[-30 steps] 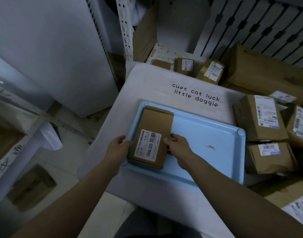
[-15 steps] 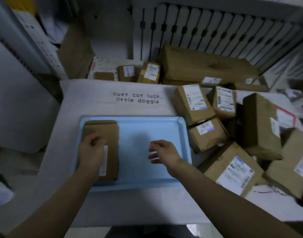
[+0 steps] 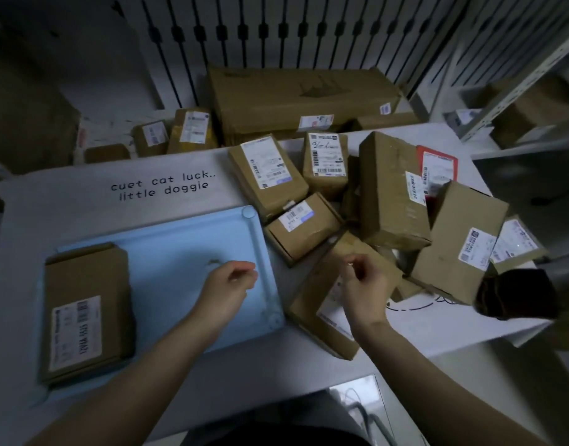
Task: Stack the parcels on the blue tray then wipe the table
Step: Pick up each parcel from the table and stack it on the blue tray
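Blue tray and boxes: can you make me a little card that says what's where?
Tray: blue tray on the white table
On tray: one labelled parcel, lying flat at the left end
Waiting: heap of parcels on the table, right of the tray
Left hand: over the tray, holding nothing
Right hand: over a flat parcel beside the tray, holding nothing

One wide-angle camera, worn on the head, is looking forward and steeply down, hovering close over the pale grey rectangular table [image 3: 83, 201]. The light blue plastic tray [image 3: 180, 246] is sitting toward 8 o'clock, the heap of brown cardboard parcels [image 3: 392, 194] toward 2 o'clock.
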A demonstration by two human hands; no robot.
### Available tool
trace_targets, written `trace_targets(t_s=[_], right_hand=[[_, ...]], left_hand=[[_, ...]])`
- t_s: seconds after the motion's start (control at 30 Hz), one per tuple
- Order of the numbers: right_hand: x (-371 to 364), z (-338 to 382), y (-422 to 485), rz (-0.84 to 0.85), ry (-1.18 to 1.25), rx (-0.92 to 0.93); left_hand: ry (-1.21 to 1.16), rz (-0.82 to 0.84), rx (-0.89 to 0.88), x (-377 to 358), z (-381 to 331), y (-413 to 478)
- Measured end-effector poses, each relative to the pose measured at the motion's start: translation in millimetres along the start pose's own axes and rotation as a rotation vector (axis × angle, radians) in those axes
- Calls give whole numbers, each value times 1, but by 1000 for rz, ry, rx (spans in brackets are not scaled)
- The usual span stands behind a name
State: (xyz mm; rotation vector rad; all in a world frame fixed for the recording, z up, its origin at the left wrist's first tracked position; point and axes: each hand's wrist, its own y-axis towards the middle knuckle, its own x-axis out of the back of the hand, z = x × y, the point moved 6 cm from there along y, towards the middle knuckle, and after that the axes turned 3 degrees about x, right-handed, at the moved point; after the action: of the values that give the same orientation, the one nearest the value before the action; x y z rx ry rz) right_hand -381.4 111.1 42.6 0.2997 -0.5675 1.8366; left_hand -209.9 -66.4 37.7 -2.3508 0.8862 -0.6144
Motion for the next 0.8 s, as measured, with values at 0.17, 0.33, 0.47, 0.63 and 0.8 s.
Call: trace_targets(t_s=[0.17, 0.33, 0.47, 0.63, 0.8], right_hand=[[47, -62, 2, -158, 124, -239], [37, -105, -2, 188, 293, -554], [25, -106, -3, 402, 358, -616], [27, -108, -1, 403, 386, -600], [39, -114, 5, 428, 336, -559]], left_hand=[[175, 120, -19, -60, -4, 2], [404, 260, 27, -99, 1, 8], [492, 283, 61, -114, 0, 7], [544, 298, 87, -124, 3, 1], [490, 363, 166, -133, 17, -16]])
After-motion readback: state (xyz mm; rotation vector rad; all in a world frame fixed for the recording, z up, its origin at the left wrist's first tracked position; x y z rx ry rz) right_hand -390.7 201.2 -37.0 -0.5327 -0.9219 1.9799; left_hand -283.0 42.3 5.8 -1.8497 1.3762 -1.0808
